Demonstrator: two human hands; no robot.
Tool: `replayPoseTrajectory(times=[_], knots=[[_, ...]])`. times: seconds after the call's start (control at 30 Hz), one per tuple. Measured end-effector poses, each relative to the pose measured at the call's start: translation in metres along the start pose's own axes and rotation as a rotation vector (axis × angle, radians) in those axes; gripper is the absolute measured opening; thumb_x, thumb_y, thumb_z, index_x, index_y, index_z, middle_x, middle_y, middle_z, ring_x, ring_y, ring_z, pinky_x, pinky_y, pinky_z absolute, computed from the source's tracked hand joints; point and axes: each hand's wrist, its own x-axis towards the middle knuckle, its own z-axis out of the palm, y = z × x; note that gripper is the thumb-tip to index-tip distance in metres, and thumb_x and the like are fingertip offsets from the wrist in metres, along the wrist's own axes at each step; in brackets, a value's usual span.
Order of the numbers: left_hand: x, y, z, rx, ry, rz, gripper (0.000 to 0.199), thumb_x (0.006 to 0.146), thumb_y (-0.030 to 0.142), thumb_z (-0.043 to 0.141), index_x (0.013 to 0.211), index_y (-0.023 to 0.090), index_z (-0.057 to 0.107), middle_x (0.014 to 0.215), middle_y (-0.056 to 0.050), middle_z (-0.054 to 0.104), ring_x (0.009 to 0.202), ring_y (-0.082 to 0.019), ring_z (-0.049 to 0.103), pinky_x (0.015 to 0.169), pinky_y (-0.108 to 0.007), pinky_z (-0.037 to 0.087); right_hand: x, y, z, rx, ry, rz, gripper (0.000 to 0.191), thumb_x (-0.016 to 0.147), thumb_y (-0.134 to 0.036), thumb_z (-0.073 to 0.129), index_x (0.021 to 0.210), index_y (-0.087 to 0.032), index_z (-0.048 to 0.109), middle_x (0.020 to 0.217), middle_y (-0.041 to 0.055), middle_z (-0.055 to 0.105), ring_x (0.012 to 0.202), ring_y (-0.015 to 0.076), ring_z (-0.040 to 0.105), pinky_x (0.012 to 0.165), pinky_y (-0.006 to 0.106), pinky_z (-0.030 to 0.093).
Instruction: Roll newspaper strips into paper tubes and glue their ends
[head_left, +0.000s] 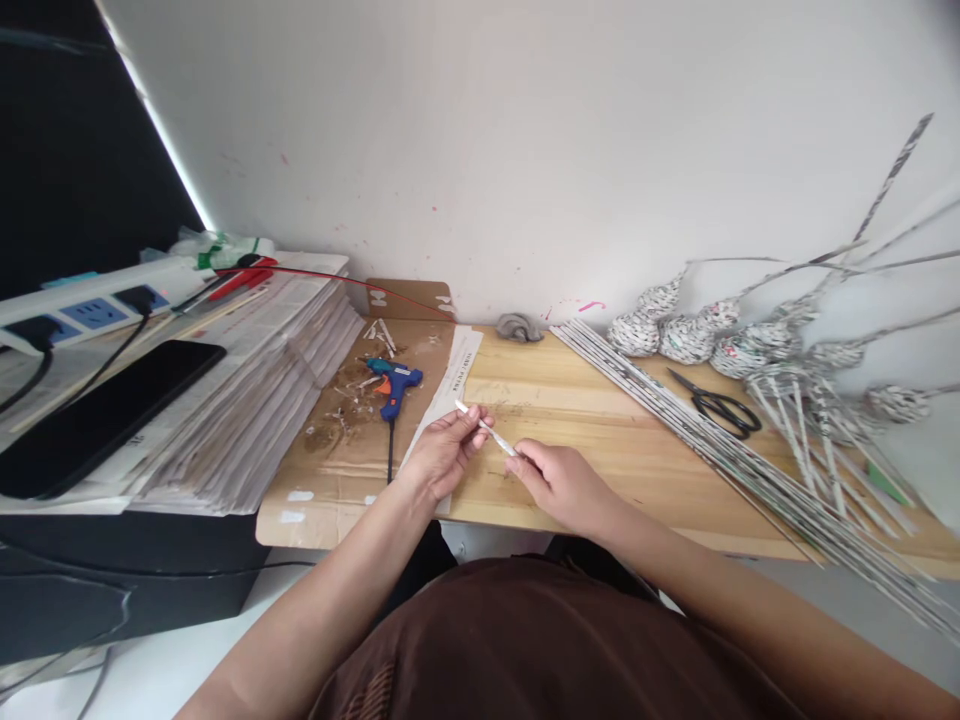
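A short, thin white rolled paper stick [498,438] slants between my two hands above the front of the wooden table. My left hand [445,452], palm turned up, pinches it near its upper left end, and the tip pokes out past the fingers. The lower right end sits in the closed fingers of my right hand [559,480]. Beneath my left hand lies a printed paper strip [455,372]. Just left of that strip, a blue glue gun [399,388] rests on a stained cardboard sheet [300,490].
A tall stack of newspaper [300,370] at left bears a phone [112,415] and a power strip [97,310]. At right are long paper sticks [675,425], black scissors [724,410] and several woven paper gourds [686,340]. A grey lump [519,327] lies by the wall.
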Motion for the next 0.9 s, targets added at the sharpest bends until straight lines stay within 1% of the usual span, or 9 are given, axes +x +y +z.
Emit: replayPoseTrajectory(times=[0.07,0.2,0.27,0.37,0.4,0.5,0.57,0.73,0.9], knots=[[0.0,0.001,0.0,0.001,-0.004,-0.001,0.009,0.082,0.011,0.059,0.08,0.006,0.066,0.075,-0.006,0.065,0.055,-0.004,0.057,0.053,-0.009,0.05,-0.003,0.002,-0.001,0.027,-0.023,0.023,0.037,0.086,-0.053,0.047,0.076,-0.018,0.056,0.052,-0.0033,0.045,0.046,0.0097,0.041,0.049,0.023,0.031],[0.0,0.002,0.001,-0.013,-0.007,-0.025,0.009,0.082,0.011,0.059,0.08,0.006,0.066,0.074,-0.006,0.064,0.055,-0.004,0.058,0.05,-0.009,0.05,-0.004,0.006,-0.005,0.426,-0.334,0.229,0.046,0.091,-0.056,0.03,0.083,-0.018,0.054,0.04,-0.0099,0.026,0.032,0.0086,0.027,0.039,0.022,0.026],[0.001,0.003,0.001,-0.017,0.014,-0.008,0.008,0.082,0.011,0.059,0.081,0.006,0.066,0.075,-0.006,0.064,0.055,-0.004,0.058,0.051,-0.009,0.05,-0.006,0.007,-0.007,0.403,-0.3,0.202,0.045,0.09,-0.056,0.034,0.088,-0.016,0.056,0.042,-0.009,0.032,0.034,0.0081,0.032,0.039,0.021,0.028],[0.001,0.005,0.001,-0.015,0.05,0.015,0.008,0.081,0.011,0.06,0.082,0.006,0.066,0.075,-0.006,0.064,0.055,-0.004,0.058,0.052,-0.009,0.051,-0.01,0.007,-0.01,0.227,-0.127,0.117,0.039,0.087,-0.053,0.047,0.084,-0.015,0.059,0.048,-0.0062,0.043,0.039,0.0063,0.038,0.043,0.02,0.031],[0.001,0.005,0.001,-0.015,0.05,0.012,0.008,0.081,0.011,0.06,0.082,0.005,0.066,0.075,-0.007,0.064,0.055,-0.004,0.058,0.052,-0.009,0.051,-0.011,0.008,-0.011,0.237,-0.135,0.128,0.039,0.087,-0.052,0.047,0.081,-0.015,0.057,0.047,-0.0066,0.042,0.038,0.0061,0.037,0.041,0.019,0.03],[0.0,0.006,0.002,-0.019,0.024,-0.003,0.008,0.081,0.011,0.061,0.083,0.005,0.066,0.075,-0.007,0.064,0.056,-0.005,0.059,0.051,-0.009,0.051,-0.013,0.01,-0.013,0.47,-0.352,0.248,0.04,0.09,-0.053,0.037,0.078,-0.018,0.051,0.039,-0.0103,0.028,0.03,0.0073,0.027,0.034,0.02,0.024],[0.0,0.007,0.002,-0.021,0.026,-0.001,0.007,0.081,0.011,0.061,0.082,0.006,0.066,0.074,-0.007,0.064,0.056,-0.005,0.059,0.051,-0.009,0.051,-0.015,0.011,-0.014,0.548,-0.419,0.279,0.041,0.091,-0.054,0.033,0.08,-0.019,0.051,0.038,-0.0108,0.026,0.029,0.0079,0.026,0.033,0.02,0.024],[0.002,0.011,-0.001,-0.017,0.081,0.066,0.009,0.082,0.01,0.058,0.082,0.005,0.066,0.075,-0.007,0.064,0.056,-0.005,0.059,0.051,-0.009,0.052,-0.025,0.009,-0.018,0.17,-0.141,0.164,0.04,0.088,-0.053,0.045,0.082,-0.016,0.058,0.049,-0.0058,0.043,0.039,0.0058,0.038,0.041,0.019,0.032],[0.003,0.016,-0.002,-0.011,0.051,0.043,0.01,0.083,0.01,0.057,0.082,0.006,0.066,0.075,-0.007,0.063,0.056,-0.005,0.059,0.05,-0.009,0.052,-0.03,0.01,-0.028,0.365,-0.374,0.294,0.047,0.091,-0.056,0.032,0.077,-0.017,0.054,0.041,-0.0095,0.029,0.031,0.0063,0.027,0.034,0.019,0.025]])
